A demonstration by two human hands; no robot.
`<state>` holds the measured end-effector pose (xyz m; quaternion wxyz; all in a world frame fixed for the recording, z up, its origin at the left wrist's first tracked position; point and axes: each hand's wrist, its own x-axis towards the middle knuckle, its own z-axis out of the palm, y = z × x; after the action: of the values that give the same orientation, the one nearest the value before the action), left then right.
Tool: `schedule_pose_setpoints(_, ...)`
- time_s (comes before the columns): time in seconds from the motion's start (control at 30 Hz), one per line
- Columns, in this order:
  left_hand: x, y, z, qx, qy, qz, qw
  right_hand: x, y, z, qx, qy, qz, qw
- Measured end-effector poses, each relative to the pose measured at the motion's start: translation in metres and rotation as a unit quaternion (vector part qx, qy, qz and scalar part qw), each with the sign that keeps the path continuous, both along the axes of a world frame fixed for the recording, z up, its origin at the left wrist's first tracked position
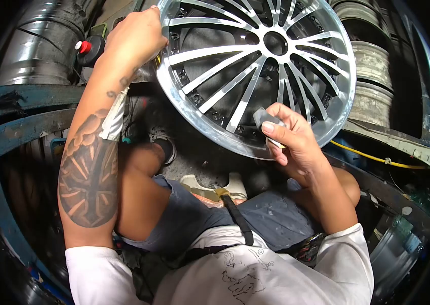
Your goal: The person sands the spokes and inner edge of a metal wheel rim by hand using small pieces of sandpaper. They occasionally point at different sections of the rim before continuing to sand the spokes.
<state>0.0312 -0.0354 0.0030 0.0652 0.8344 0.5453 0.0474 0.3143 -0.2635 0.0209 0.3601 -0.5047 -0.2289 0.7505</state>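
Note:
A large alloy wheel rim (194,109) with many thin polished spokes and dark gaps fills the upper middle of the view, tilted before my knees. My left hand (136,35) is closed at its left edge, the fingers mostly hidden behind the lip. Near the lower spokes, my right hand (296,137) pinches a small folded grey sheet (264,117) that looks like sandpaper, thumb on top. The sheet overlaps the wheel's lower inner lip in this view.
Bare wheel barrels (371,63) are stacked at the right, and a shiny metal cylinder (39,46) stands at the left. A dark bottle with a red cap (83,47) sits beside my left forearm. A yellow hose (372,158) runs along the right-hand frame.

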Motion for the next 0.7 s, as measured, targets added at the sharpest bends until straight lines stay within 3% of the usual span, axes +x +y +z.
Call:
schedule_pose_setpoints(0.13,0.003,-0.002,0.002,-0.028,-0.004,0.018,0.999,-0.007,-0.003,0.003,-0.086,0.134,-0.027,0.987)
schedule_pose_setpoints(0.3,0.006,-0.002,0.009,-0.038,0.019,0.013,0.999,-0.010,-0.002,-0.005,-0.065,0.088,-0.022,0.994)
schedule_pose_setpoints(0.4,-0.002,-0.010,-0.002,0.114,-0.006,-0.044,0.993,-0.003,0.001,-0.008,-0.034,0.050,0.000,0.998)
schedule_pose_setpoints(0.43,-0.003,-0.009,-0.003,0.100,-0.004,-0.037,0.994,-0.005,0.003,-0.005,-0.033,0.042,-0.015,0.998)
schedule_pose_setpoints(0.53,0.000,-0.006,-0.002,0.069,-0.001,-0.024,0.997,0.006,0.005,-0.009,-0.111,0.272,-0.056,0.954)
schedule_pose_setpoints(0.63,-0.001,-0.009,0.003,0.045,0.001,-0.020,0.999,-0.017,0.000,-0.006,-0.039,0.125,-0.132,0.983)
schedule_pose_setpoints(0.7,0.001,-0.008,0.007,0.017,-0.008,-0.016,1.000,-0.008,-0.002,-0.021,-0.001,0.144,-0.093,0.985)
